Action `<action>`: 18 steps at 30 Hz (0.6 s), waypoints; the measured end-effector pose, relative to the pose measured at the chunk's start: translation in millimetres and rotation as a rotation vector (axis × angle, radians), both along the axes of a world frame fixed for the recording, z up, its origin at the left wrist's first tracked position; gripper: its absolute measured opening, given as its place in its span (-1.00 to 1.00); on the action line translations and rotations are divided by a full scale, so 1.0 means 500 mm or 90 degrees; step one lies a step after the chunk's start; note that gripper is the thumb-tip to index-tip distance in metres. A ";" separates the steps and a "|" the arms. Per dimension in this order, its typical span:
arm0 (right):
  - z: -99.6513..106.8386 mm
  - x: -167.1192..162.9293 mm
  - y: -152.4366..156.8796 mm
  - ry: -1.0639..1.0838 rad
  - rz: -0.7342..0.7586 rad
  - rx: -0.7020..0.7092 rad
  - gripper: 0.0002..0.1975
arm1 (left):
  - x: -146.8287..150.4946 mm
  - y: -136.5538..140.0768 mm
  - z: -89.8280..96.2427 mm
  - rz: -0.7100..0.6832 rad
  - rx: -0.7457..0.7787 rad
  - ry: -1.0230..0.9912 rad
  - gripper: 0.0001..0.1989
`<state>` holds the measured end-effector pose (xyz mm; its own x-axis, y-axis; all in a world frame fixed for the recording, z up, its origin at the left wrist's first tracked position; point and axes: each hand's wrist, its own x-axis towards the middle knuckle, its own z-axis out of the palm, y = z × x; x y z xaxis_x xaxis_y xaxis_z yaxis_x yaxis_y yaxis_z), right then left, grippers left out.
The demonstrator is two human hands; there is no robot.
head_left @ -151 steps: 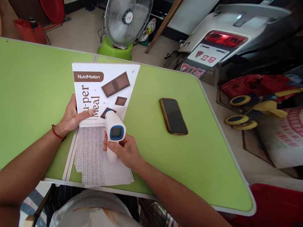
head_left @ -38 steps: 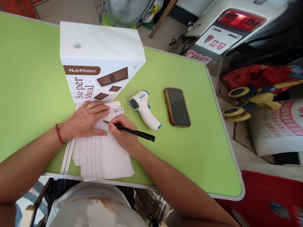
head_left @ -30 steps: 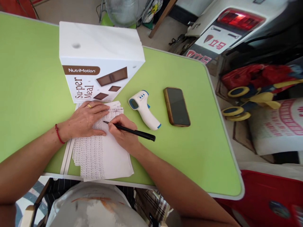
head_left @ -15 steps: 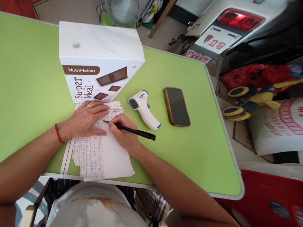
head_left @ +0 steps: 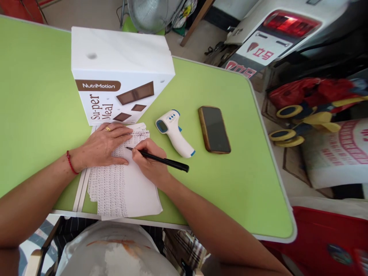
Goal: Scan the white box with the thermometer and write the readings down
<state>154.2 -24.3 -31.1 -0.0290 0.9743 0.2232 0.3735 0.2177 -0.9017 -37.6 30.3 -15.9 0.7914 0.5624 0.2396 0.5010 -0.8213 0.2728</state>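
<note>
Several sheets of paper (head_left: 140,195) lie stacked near the table's front edge, with dense rows of handwriting on their left part. My left hand (head_left: 105,147) rests flat on the upper left of the sheets, fingers stretched out. In my right hand (head_left: 152,163) is a black pen (head_left: 172,164), held in a writing grip with its tip at the paper, just right of the written rows. Whether the tip touches the paper I cannot tell. Right of the papers lies a white and blue infrared thermometer (head_left: 175,134).
A white NutriMotion box (head_left: 123,51) stands upright on the green table (head_left: 244,184), just beyond the papers. A smartphone (head_left: 215,129) in a brown case lies right of the thermometer. Beyond the table are a fan (head_left: 148,13), a white sack (head_left: 342,153) and a red chair (head_left: 316,237).
</note>
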 end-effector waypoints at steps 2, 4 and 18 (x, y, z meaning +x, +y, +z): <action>-0.001 0.000 0.000 0.003 0.002 0.002 -0.86 | 0.000 -0.001 0.000 0.002 -0.005 0.002 -0.29; -0.001 0.001 0.001 0.007 -0.005 0.000 -0.86 | 0.000 -0.001 0.000 0.003 -0.007 0.003 -0.29; 0.000 0.000 0.001 0.001 -0.010 -0.011 -0.86 | 0.000 0.001 0.001 0.002 -0.016 -0.005 -0.31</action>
<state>154.0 -23.6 -31.1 -0.0132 0.9785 0.2060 0.3756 0.1958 -0.9058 -37.4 30.5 -15.5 0.7876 0.5709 0.2319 0.5017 -0.8126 0.2966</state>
